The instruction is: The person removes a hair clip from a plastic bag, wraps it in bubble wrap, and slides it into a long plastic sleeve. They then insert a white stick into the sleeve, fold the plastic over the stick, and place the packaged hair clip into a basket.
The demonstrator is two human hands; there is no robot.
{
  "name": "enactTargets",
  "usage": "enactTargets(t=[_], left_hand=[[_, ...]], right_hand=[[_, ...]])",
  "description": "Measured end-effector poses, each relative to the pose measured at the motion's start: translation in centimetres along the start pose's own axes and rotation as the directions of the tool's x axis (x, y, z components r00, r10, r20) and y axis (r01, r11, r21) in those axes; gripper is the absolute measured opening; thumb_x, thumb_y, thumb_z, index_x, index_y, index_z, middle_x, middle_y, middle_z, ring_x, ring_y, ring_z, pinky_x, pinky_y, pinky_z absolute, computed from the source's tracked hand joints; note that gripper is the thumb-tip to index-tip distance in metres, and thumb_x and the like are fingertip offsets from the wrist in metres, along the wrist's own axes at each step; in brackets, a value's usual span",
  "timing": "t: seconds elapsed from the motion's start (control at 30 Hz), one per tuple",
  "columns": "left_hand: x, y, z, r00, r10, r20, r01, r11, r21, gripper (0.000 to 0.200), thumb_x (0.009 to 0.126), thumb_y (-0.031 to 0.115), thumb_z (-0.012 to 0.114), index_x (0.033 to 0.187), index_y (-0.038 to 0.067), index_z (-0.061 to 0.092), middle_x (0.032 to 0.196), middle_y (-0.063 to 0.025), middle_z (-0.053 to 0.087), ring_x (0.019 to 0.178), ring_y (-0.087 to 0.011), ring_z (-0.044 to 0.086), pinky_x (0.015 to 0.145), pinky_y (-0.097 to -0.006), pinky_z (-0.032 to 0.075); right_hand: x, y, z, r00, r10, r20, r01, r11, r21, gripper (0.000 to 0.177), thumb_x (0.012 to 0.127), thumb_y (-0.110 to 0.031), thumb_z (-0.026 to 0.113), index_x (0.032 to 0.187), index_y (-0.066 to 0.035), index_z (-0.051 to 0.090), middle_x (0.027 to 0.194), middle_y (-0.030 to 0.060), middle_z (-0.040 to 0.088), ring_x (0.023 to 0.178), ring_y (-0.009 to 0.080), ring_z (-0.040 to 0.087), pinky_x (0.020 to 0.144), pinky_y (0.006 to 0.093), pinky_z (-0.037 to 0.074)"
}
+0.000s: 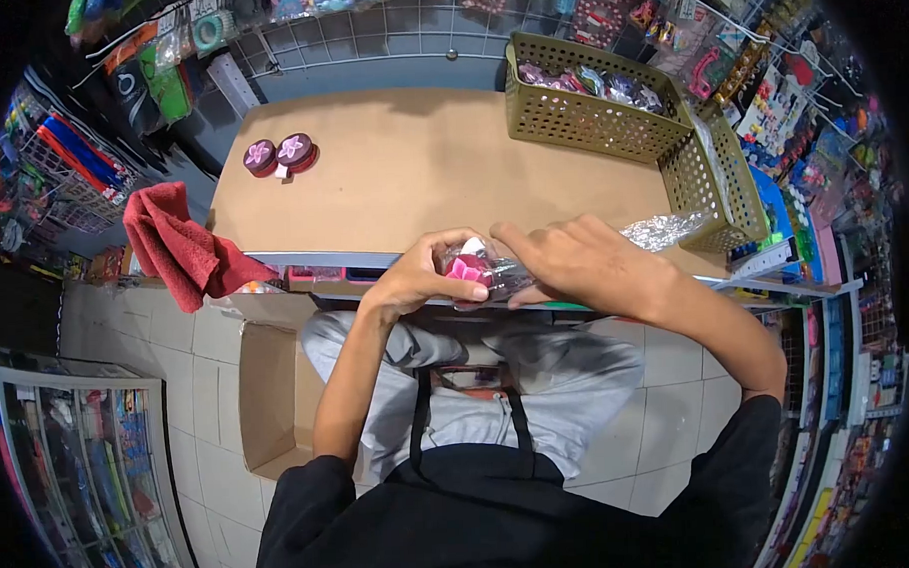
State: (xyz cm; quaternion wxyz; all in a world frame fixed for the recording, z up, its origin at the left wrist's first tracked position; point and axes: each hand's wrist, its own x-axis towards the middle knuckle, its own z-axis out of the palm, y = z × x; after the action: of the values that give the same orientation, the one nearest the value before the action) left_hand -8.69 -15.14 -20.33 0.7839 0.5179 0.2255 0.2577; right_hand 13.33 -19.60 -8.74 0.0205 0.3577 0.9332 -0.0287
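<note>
While the right hand (599, 264) arches close, the left grip (429, 275) clasps the pink-flowered item (466, 271)

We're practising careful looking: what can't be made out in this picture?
All head view:
- Flower piece: its edge, under left hand fingers.
- Wrapper: part, under right hand.
- Upper basket contents: too small, glare.
- Box: right side, behind the leg.
- Far-right goods: blurred, cut by dark rim.
</note>
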Motion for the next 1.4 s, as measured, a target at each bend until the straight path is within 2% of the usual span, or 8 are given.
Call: enactTargets(t=[0.17, 0.4, 0.57, 0.7, 0.87, 1.13, 1.3, 1.4], left_hand=[[0.4, -1.5, 0.0, 0.999, 0.03, 0.011, -0.027, 0.978, -0.208, 0.04, 0.074, 0.002, 0.078, 0.109, 0.001, 0.058, 0.096, -0.0043, 0.065, 0.081, -0.0113, 0.064, 0.068, -0.0241, 0.055], [0.4, -1.4, 0.2, 1.0, -0.025, -0.014, 0.02, 0.962, -0.272, 0.045, 0.072, 0.008, 0.078, 0.11, 0.0, 0.054, 0.094, -0.0083, 0.065, 0.075, -0.0149, 0.065, 0.052, -0.0264, 0.053], [0.0, -1.1, 0.0, 0.996, 0.058, -0.062, -0.065, 0.992, -0.113, 0.048, 0.069, 0.006, 0.082, 0.11, 0.0, 0.057, 0.095, -0.0075, 0.066, 0.086, -0.0146, 0.064, 0.073, -0.0266, 0.053], [-0.3, 0.2, 0.4, 0.971, 0.229, -0.066, -0.213, 0.958, 0.195, 0.05, 0.071, 0.005, 0.084, 0.114, 0.001, 0.058, 0.101, -0.0033, 0.065, 0.094, -0.0114, 0.062, 0.084, -0.0263, 0.051], [-0.7, 0.6, 1.4, 0.82, 0.572, 0.005, -0.474, 0.673, 0.567, 0.048, 0.072, 0.005, 0.082, 0.113, 0.002, 0.059, 0.108, -0.0084, 0.066, 0.1, -0.0189, 0.064, 0.087, -0.031, 0.051], [-0.9, -0.2, 1.8, 0.476, 0.761, 0.442, -0.549, -0.136, 0.824, 0.052, 0.065, -0.002, 0.077, 0.113, 0.003, 0.056, 0.112, -0.0176, 0.063, 0.101, -0.0366, 0.063, 0.086, -0.0418, 0.053], [-1.3, -1.2, 2.7, 0.748, 0.663, 0.029, -0.65, 0.722, 0.235, 0.057, 0.084, 0.033, 0.072, 0.124, -0.001, 0.05, 0.128, -0.0194, 0.051, 0.126, -0.0305, 0.047, 0.107, -0.0425, 0.034], [-1.0, 0.0, 1.2, 0.866, 0.495, 0.067, -0.463, 0.745, 0.48, 0.06, 0.085, 0.037, 0.069, 0.126, -0.002, 0.05, 0.13, -0.0183, 0.05, 0.125, -0.0302, 0.048, 0.107, -0.0407, 0.035]], right_hand=[[0.0, 0.5, 1.0, 0.999, -0.018, 0.031, 0.02, 0.997, -0.072, 0.052, 0.093, -0.049, 0.052, 0.099, 0.003, 0.054, 0.059, 0.0148, 0.06, 0.061, 0.0346, 0.065, 0.054, 0.0419, 0.05], [0.5, 1.2, 0.1, 0.988, 0.012, 0.152, -0.053, 0.961, 0.27, 0.045, 0.099, -0.044, 0.045, 0.101, -0.001, 0.059, 0.069, 0.0221, 0.063, 0.069, 0.0406, 0.064, 0.066, 0.0496, 0.049], [0.5, 2.0, 1.4, 0.983, -0.004, 0.182, -0.096, 0.841, 0.533, 0.036, 0.102, -0.033, 0.043, 0.098, -0.002, 0.061, 0.075, 0.0224, 0.062, 0.07, 0.0414, 0.059, 0.065, 0.0481, 0.046], [0.5, 2.2, 2.3, 0.992, 0.028, 0.125, -0.115, 0.63, 0.768, 0.04, 0.103, -0.034, 0.043, 0.094, -0.001, 0.063, 0.071, 0.0133, 0.06, 0.063, 0.0253, 0.056, 0.062, 0.0381, 0.046], [0.3, 2.0, 3.1, 0.961, 0.114, 0.252, -0.276, 0.312, 0.909, 0.045, 0.103, -0.041, 0.044, 0.089, -0.003, 0.062, 0.061, -0.0033, 0.046, 0.058, 0.006, 0.041, 0.054, 0.0242, 0.037], [0.0, 1.1, 3.4, 0.902, 0.113, 0.416, -0.417, -0.02, 0.909, 0.043, 0.102, -0.042, 0.045, 0.081, -0.008, 0.058, 0.059, -0.0066, 0.04, 0.055, 0.0037, 0.034, 0.05, 0.0217, 0.029], [0.2, 1.5, 6.2, 0.979, 0.194, 0.063, -0.117, 0.283, 0.952, 0.033, 0.101, -0.036, 0.049, 0.087, -0.007, 0.059, 0.056, -0.0001, 0.049, 0.051, 0.0139, 0.045, 0.05, 0.0288, 0.037], [0.3, 0.8, 5.6, 0.959, 0.185, -0.215, 0.027, 0.694, 0.719, 0.026, 0.098, -0.03, 0.051, 0.093, -0.007, 0.061, 0.06, 0.0098, 0.058, 0.054, 0.0276, 0.057, 0.055, 0.0382, 0.044]])
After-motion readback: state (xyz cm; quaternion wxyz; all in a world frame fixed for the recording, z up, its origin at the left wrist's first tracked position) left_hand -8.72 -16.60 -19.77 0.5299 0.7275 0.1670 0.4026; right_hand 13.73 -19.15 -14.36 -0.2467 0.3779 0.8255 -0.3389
